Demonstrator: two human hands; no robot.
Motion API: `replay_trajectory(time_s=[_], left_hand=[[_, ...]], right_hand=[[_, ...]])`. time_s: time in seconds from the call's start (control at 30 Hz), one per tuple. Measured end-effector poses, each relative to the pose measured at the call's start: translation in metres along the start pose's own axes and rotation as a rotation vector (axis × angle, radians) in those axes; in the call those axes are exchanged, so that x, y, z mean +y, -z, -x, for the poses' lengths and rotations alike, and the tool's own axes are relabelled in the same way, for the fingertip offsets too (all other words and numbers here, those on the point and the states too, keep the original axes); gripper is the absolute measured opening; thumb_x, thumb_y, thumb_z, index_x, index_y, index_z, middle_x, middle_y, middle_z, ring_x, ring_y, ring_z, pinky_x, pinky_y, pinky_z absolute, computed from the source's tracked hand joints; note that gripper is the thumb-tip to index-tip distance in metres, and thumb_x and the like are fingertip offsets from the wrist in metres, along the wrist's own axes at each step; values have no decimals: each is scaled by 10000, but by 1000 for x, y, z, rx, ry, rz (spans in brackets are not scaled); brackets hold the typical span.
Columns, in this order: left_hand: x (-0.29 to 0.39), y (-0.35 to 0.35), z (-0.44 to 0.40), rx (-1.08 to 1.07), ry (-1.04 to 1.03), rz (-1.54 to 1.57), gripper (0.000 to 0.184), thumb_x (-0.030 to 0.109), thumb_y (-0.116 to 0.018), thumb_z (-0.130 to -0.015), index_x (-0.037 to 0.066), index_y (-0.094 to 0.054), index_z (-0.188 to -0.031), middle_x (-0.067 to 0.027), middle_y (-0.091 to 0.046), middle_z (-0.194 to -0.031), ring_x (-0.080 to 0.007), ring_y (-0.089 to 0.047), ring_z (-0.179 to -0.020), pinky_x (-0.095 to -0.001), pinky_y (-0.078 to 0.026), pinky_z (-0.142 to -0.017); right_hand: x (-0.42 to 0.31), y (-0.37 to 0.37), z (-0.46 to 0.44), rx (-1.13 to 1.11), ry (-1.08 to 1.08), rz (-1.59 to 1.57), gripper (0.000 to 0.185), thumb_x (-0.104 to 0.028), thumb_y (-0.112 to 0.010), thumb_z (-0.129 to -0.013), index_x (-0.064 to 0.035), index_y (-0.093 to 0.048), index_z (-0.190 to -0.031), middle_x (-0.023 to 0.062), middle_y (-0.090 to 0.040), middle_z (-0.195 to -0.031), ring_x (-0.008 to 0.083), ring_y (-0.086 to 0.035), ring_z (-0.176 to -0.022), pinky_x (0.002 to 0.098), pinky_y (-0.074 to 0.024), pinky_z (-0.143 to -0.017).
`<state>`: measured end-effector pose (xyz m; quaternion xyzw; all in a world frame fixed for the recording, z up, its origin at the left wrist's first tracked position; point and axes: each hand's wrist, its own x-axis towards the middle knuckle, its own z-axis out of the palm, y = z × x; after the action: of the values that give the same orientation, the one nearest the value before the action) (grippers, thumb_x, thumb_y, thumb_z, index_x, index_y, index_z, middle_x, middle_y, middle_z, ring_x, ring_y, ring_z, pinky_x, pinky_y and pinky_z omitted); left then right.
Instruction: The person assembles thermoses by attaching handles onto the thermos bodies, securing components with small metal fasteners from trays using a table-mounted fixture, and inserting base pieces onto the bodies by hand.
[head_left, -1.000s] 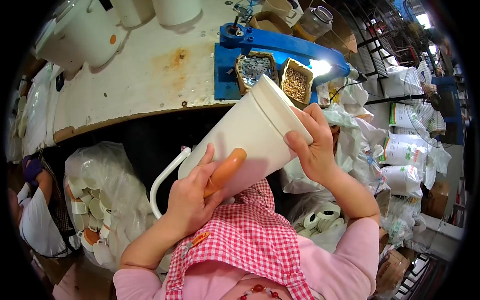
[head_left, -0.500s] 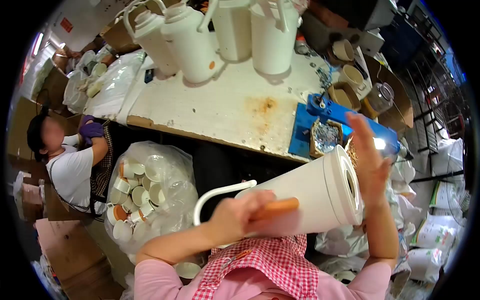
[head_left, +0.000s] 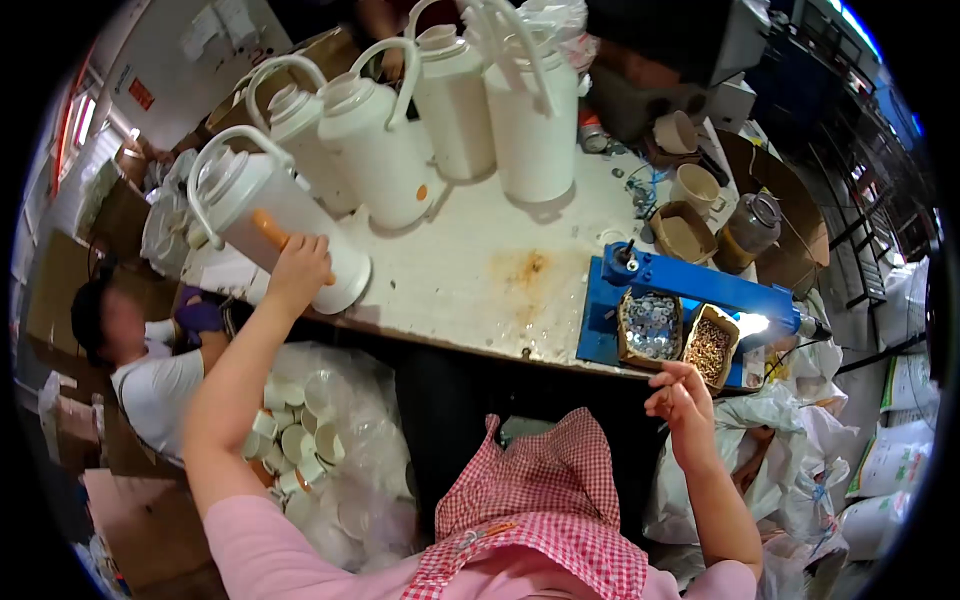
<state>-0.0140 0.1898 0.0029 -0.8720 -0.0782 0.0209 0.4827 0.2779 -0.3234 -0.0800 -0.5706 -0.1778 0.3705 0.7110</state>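
Observation:
At the table's front left edge, my left hand (head_left: 304,268) is closed around the orange side handle (head_left: 270,228) of a white jug (head_left: 302,218). This jug has a white carrying handle arched over its neck, and its base is at the tabletop; whether it bears its full weight there I cannot tell. My right hand (head_left: 684,402) holds nothing, its fingers loosely bent and apart, in front of the blue bench press (head_left: 705,283). Close to that hand are a small box of silver-coloured metal pieces (head_left: 652,325) and a box of small copper-coloured pieces (head_left: 710,345).
Several more white jugs stand behind, including one with an orange spot (head_left: 385,165). A clear bag of white cups (head_left: 310,430) is below the table (head_left: 450,300). A co-worker (head_left: 150,370) sits at left. A lidded jar (head_left: 752,225) stands right.
The jug has gone from my lap, where it lay tilted, to the table's front left edge, with my left hand on its handle. My right hand has come away from its end and lowered.

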Motion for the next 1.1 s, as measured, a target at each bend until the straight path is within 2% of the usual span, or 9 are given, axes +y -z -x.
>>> replay_trajectory(time_s=[0.17, 0.23, 0.37, 0.47, 0.6, 0.77, 0.87, 0.93, 1.1], left_hand=[[8, -27, 3, -115, -13, 63, 140, 176, -612, -796, 99, -710, -860, -69, -620, -972, -239, -568, -1000, -396, -406, -878], [5, -16, -15, -256, -32, 282, 275, 218, -657, -802, 138, -701, -1061, -65, -622, -1143, -226, -554, -1119, -436, -399, -985], [-23, 70, -144, 340, 131, 452, 541, 226, -742, -784, 97, -571, -1281, -93, -541, -1361, -275, -486, -1291, -463, -343, -1121], [-62, 115, -266, 794, 299, 381, 721, 22, -704, -708, 83, -469, -1387, -108, -465, -1465, -300, -456, -1329, -470, -325, -1139], [-88, 128, -342, 631, 275, 175, 520, 99, -672, -802, 147, -560, -1308, -63, -561, -1375, -222, -493, -1321, -451, -254, -1185], [-82, 170, -267, 537, 105, 98, 243, 228, -744, -793, 132, -665, -1002, -25, -636, -1033, -194, -594, -1094, -445, -275, -1166], [-67, 224, -167, 579, 186, 398, 223, 258, -761, -795, 119, -647, -926, -45, -589, -876, -233, -602, -894, -430, -410, -944], [-62, 253, -105, 537, 378, 619, 284, 256, -775, -796, 56, -606, -905, -92, -583, -836, -327, -593, -747, -417, -450, -644], [-48, 313, 22, 133, 641, 1441, 215, 164, -649, -911, 6, -531, -827, -2, -458, -723, -97, -420, -706, -266, -353, -635]], right_hand=[[10, 20, 13, 156, -76, 15, 329, -250, -567, -996, -49, -515, -1251, 70, -631, -1015, 159, -621, -779, 297, -509, -719], [23, 31, 11, 197, -100, -47, 280, -216, -595, -985, -55, -537, -1207, 70, -632, -986, 145, -623, -756, 276, -517, -686], [53, 17, 0, 227, -203, -142, 206, -131, -575, -979, -38, -576, -1163, 96, -668, -952, 150, -651, -757, 276, -552, -685], [55, -15, -5, 89, -224, -172, 213, -109, -568, -975, 4, -583, -1154, 129, -678, -968, 178, -671, -789, 302, -580, -727], [62, -33, 10, -30, -221, -194, 230, -103, -589, -973, 32, -586, -1159, 138, -689, -987, 178, -677, -829, 305, -569, -786], [67, -45, 17, -36, -225, -143, 227, -122, -565, -1001, 37, -589, -1161, 126, -686, -985, 170, -666, -863, 297, -554, -803], [82, -58, 5, -71, -244, -161, 257, -139, -578, -1008, 27, -570, -1204, 114, -699, -1044, 148, -661, -879, 268, -528, -769], [107, -74, -5, 2, -72, -84, 463, -244, -540, -1043, 27, -413, -1395, 173, -568, -1342, 203, -580, -1158, 306, -479, -943], [133, -96, 0, -70, -57, -206, 584, -448, -328, -1078, -34, -349, -1489, 145, -436, -1498, 272, -380, -1406, 399, -263, -1168]])
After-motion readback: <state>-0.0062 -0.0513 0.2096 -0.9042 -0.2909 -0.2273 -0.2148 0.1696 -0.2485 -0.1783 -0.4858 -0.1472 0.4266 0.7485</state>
